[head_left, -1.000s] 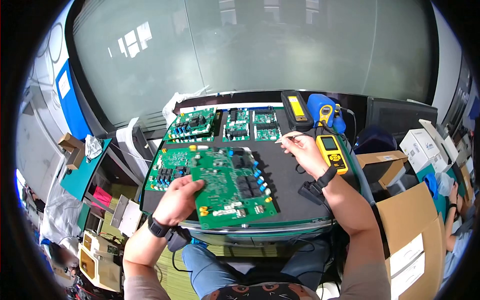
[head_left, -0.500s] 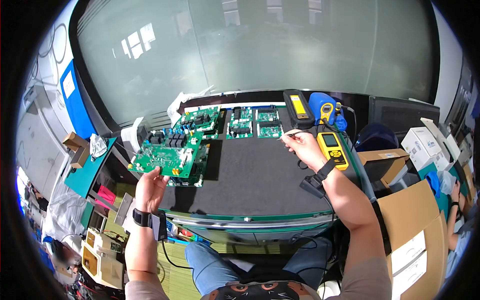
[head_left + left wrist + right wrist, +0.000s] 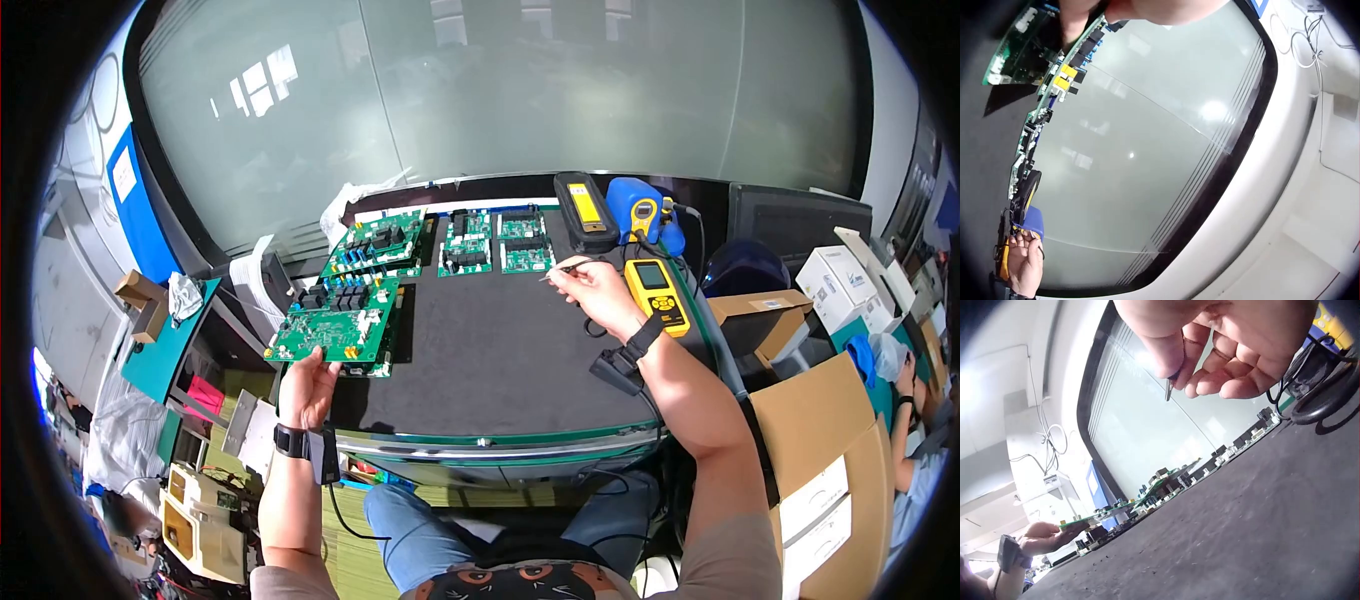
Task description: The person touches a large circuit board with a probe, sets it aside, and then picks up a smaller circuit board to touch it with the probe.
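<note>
In the head view my left hand grips a large green circuit board by its near edge, thumb on top. That board lies close over another circuit board at the mat's left side, hiding most of it. In the left wrist view, the fingers are at the board's edge. On the right, my right hand pinches a slim dark tool with a metal tip between thumb and fingers, above the dark mat. Most of the tool is hidden by the hand.
Stacked circuit boards stand at the back left, with several smaller boards beside them. A yellow meter, a black case and a blue device line the right side. An open cardboard box is at the right.
My left hand has carried the large board from over the front middle of the mat to the left, lowering it over the other board. My right hand stays near its place with the tool.
</note>
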A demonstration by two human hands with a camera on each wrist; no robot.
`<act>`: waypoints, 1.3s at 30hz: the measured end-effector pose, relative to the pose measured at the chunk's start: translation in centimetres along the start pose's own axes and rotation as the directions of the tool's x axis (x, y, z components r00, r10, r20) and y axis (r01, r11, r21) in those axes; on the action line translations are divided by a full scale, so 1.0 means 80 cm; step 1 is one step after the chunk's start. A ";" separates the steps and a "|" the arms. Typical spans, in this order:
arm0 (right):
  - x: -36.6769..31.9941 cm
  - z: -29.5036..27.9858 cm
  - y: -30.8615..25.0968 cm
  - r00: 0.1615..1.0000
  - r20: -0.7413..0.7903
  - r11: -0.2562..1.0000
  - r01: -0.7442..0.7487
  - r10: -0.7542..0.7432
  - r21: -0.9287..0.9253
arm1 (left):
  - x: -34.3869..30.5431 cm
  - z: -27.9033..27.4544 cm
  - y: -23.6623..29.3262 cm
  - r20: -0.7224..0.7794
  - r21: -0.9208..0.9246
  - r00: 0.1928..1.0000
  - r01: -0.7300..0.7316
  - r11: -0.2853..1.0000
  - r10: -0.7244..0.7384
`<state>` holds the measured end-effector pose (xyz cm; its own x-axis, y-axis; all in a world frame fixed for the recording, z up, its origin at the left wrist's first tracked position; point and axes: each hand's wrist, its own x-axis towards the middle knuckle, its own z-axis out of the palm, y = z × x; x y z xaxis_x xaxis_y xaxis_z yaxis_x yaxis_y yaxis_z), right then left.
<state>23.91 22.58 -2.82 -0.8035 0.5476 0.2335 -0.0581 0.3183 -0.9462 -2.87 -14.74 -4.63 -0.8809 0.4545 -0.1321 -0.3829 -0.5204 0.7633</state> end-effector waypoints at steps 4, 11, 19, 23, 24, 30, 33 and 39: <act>0.002 0.000 0.005 1.000 -0.006 1.000 0.007 -0.006 0.018 | 0.001 -0.001 0.001 -0.010 0.035 1.000 0.002 0.999 -0.001; 0.000 0.000 0.002 1.000 0.003 1.000 -0.005 0.005 0.008 | 0.009 0.000 0.000 0.003 0.029 1.000 0.011 1.000 -0.011; -0.002 -0.002 -0.003 1.000 0.014 1.000 -0.015 0.015 -0.003 | 0.015 -0.005 -0.004 -0.007 0.007 1.000 0.010 1.000 -0.010; -0.003 -0.001 -0.003 1.000 0.021 1.000 -0.018 0.017 0.005 | 0.019 -0.013 -0.003 -0.021 0.032 1.000 0.023 0.999 -0.022; -0.003 -0.002 -0.003 1.000 0.025 1.000 -0.017 0.017 0.002 | 0.017 -0.011 -0.003 -0.013 0.035 1.000 0.022 0.999 -0.022; -0.003 -0.001 -0.002 0.999 0.028 1.000 -0.021 0.021 0.011 | 0.002 -0.007 0.008 0.094 0.009 0.992 0.080 0.997 -0.080; -0.003 -0.001 -0.004 0.999 0.031 1.000 -0.024 0.024 0.010 | -0.016 -0.005 0.014 0.129 -0.005 0.986 0.102 0.995 -0.101; -0.004 0.000 -0.005 0.999 0.043 0.999 -0.033 0.033 0.001 | -0.054 -0.002 0.023 0.139 -0.093 0.987 0.093 0.991 -0.080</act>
<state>24.19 22.31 -2.54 -0.8294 0.5244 0.1928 -0.0322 0.2996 -0.9535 0.19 -17.81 -2.78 -0.8003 0.5907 -0.1030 -0.4874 -0.5408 0.6856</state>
